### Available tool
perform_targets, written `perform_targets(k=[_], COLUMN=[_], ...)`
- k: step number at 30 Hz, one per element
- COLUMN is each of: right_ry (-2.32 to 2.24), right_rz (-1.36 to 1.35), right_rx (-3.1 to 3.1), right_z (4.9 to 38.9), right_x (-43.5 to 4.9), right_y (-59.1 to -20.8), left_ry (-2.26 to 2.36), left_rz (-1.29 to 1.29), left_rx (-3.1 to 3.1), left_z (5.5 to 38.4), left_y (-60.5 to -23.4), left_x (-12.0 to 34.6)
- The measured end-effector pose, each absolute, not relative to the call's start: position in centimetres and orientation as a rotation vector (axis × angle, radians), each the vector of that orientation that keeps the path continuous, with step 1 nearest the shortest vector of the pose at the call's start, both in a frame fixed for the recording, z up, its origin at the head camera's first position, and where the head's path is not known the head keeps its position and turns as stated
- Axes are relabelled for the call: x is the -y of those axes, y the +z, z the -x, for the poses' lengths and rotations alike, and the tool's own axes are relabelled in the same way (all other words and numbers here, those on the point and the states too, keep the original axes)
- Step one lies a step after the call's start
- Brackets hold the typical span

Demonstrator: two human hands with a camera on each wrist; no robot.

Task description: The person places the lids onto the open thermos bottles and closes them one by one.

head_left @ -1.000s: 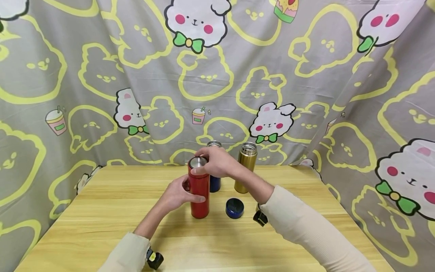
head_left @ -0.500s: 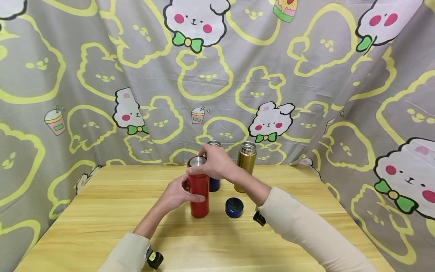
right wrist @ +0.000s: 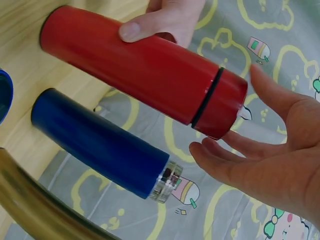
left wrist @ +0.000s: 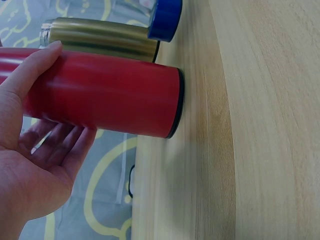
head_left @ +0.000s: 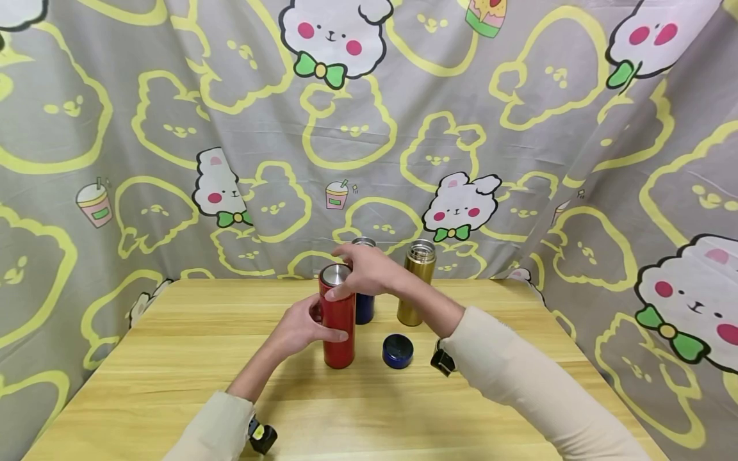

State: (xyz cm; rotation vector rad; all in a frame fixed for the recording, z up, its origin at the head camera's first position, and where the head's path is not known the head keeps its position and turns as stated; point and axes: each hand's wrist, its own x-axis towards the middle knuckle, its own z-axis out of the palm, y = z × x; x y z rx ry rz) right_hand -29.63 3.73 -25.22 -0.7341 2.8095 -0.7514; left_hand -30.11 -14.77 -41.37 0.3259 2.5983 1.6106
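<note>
Your left hand [head_left: 300, 328] is wrapped on the red bottle [head_left: 339, 314], upright on the table [head_left: 357, 416], left and near of the others. Your right hand [head_left: 369, 272] has fingers spread apart around the red lid [right wrist: 226, 102]; can't tell if any touch. Done: blue bottle [right wrist: 100, 142], far, and gold bottle [head_left: 419, 269], far right, both uncapped; blue cap [head_left: 398, 352] sits on the table, right. Left: the red one looks still lidded, likely the only one.
</note>
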Motion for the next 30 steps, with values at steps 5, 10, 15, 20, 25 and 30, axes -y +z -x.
perform_targets(k=[5,10,15,20,25,30], right_ry=[-0.71,-0.712,-0.735,-0.746,-0.785,-0.819], right_rz=[0.761,0.775,0.778,0.777,0.774,0.77], right_rx=[-2.771,-2.775,-2.778,-2.802,-2.822,-2.868], right_z=[29.5,29.5,29.6,29.6,29.5,29.6], right_x=[-3.6,-3.6,-3.6,-3.7,-3.8,-3.9], right_y=[-24.9,-25.0,-25.0,-25.1,-25.5,-25.9], left_ry=[1.614,1.617,1.615,1.617,1.612,1.599], left_rz=[-0.316,-0.329,-0.321,-0.319,-0.308,-0.298], left_rx=[-2.595,-2.587,-2.586,-2.592,-2.599,-2.614], left_z=[30.0,30.1,30.0,30.0,30.0,29.9], left_y=[-41.2,-41.2,-41.1,-41.1,-41.2,-41.3], left_x=[14.8,14.8,14.8,14.7,14.6,14.6])
